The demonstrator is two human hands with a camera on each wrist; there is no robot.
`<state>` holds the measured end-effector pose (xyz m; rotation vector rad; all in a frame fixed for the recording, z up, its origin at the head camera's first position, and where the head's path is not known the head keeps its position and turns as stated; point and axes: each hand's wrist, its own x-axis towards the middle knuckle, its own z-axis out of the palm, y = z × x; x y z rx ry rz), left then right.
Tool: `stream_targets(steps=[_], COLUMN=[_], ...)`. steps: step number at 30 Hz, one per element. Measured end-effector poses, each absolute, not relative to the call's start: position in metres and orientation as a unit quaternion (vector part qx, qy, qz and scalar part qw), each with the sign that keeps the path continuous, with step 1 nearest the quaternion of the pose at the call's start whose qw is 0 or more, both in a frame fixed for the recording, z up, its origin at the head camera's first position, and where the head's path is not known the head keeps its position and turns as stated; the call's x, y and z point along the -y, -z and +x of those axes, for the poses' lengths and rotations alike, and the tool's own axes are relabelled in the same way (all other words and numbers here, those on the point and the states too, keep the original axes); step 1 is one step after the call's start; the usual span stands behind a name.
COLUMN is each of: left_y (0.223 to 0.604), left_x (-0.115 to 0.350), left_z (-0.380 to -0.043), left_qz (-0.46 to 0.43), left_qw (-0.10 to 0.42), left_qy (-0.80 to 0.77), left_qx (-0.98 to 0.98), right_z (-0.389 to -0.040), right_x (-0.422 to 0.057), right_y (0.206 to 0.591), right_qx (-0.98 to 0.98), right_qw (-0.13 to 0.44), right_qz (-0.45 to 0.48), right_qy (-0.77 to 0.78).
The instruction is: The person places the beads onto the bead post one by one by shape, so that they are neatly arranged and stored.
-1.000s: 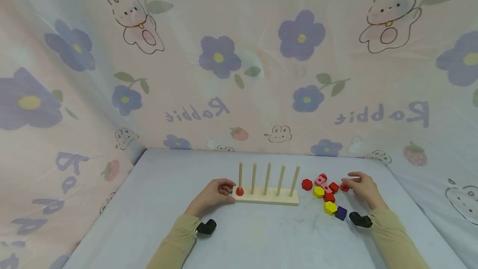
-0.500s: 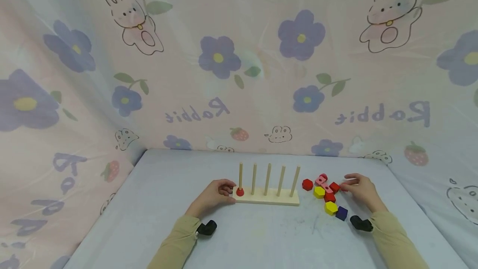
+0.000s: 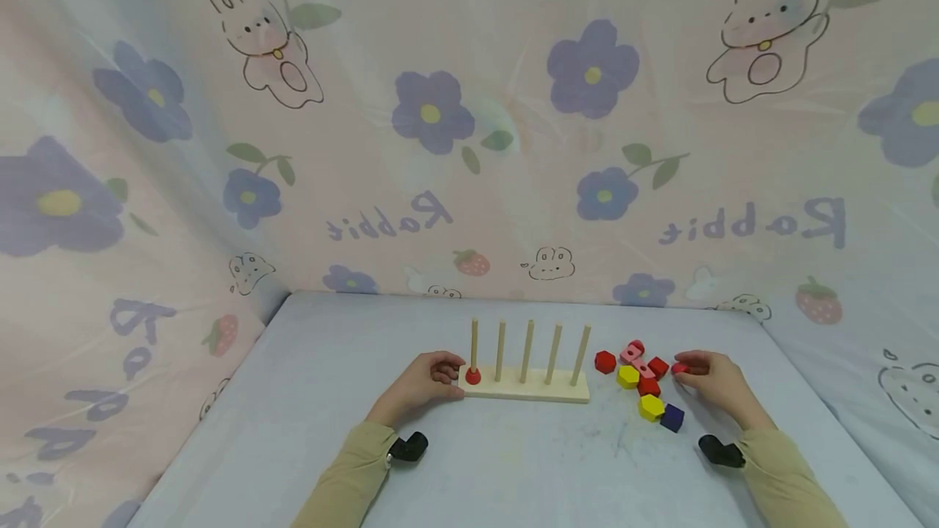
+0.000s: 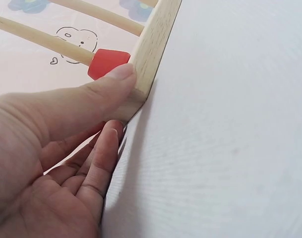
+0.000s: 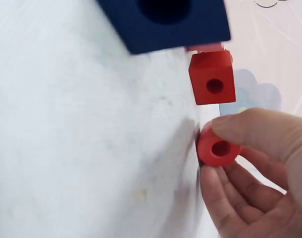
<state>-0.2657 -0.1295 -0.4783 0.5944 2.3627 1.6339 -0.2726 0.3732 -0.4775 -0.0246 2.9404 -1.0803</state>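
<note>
A wooden peg board point(image 3: 524, 389) with several upright pegs stands on the table. My left hand point(image 3: 421, 381) grips its left end, the thumb on the near side at the corner in the left wrist view. On the leftmost peg sits a red bead point(image 4: 105, 63), down at the base. Right of the loose beads, my right hand point(image 3: 719, 381) pinches a round red bead point(image 5: 206, 152) between thumb and fingers, close to the tabletop. The bead's hole faces the right wrist camera. A red cube bead point(image 5: 203, 74) lies just beyond the fingertips.
Loose beads lie between the board and my right hand: a red one point(image 3: 605, 362), pink ones point(image 3: 643, 368), yellow hexagonal ones point(image 3: 650, 408) and a dark blue cube point(image 3: 672, 418). A patterned curtain point(image 3: 506, 186) hangs behind the white table point(image 3: 506, 471).
My right hand has closed its fingers on the round red bead and shifted slightly nearer the person. The left hand and the peg board stay in place.
</note>
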Motion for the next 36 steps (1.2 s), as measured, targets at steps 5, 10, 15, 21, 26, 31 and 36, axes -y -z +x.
stream_targets(steps=[5,10,15,21,26,31,36], left_y=[0.500,0.504,0.505,0.505,0.504,0.503,0.504], left_x=[0.132,0.134,0.134,0.135,0.133,0.133,0.132], left_z=[-0.278,-0.280,-0.282,-0.283,-0.282,-0.282,-0.282], left_qz=[0.192,0.195,0.201,0.194,0.192,0.198,0.194], left_qw=[0.097,0.097,0.097,0.103,0.101,0.099,0.095], left_qy=[-0.544,-0.547,-0.552,-0.550,-0.548,-0.548,-0.551], left_qx=[-0.811,-0.808,-0.803,-0.806,-0.808,-0.807,-0.806], right_z=[-0.269,-0.267,-0.266,-0.265,-0.262,-0.258,-0.259], right_x=[-0.374,-0.374,-0.371,-0.359,-0.337,-0.308,-0.275], right_y=[0.478,0.479,0.476,0.458,0.428,0.404,0.387], right_qx=[-0.942,-0.943,-0.944,-0.930,-0.904,-0.874,-0.836], right_qw=[0.003,0.001,-0.018,-0.104,-0.158,-0.178,-0.190], right_qz=[-0.007,0.000,0.000,-0.040,-0.083,-0.106,-0.137], right_qy=[0.335,0.332,0.329,0.350,0.389,0.439,0.496])
